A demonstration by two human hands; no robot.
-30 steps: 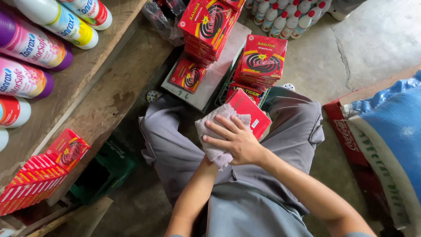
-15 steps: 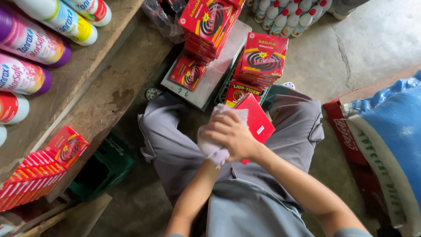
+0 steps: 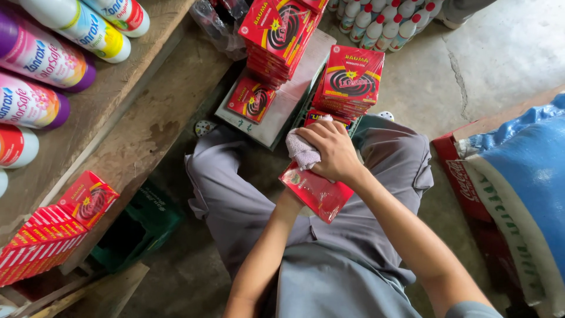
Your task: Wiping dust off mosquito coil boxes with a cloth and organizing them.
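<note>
I am sitting with grey trousers, looking down at my lap. My right hand (image 3: 334, 152) presses a pale pink cloth (image 3: 302, 151) onto a flat red box (image 3: 318, 191) over my knees. My left hand (image 3: 289, 199) is mostly hidden under that box and holds it from below. Just beyond my knees stand stacks of the same red boxes (image 3: 351, 82), a taller stack (image 3: 279, 35) and a single box (image 3: 251, 100) lying on a pale board (image 3: 287, 109).
A wooden shelf (image 3: 106, 112) on the left carries lying spray bottles (image 3: 41, 56) and a row of red boxes (image 3: 41, 238). A green crate (image 3: 138, 227) sits below it. A blue sack (image 3: 521, 176) fills the right. Small bottles (image 3: 376, 20) stand at the top.
My right hand with the cloth has slid up along the red box, from its near side to its far end. The box has tilted and shifted slightly towards me.
</note>
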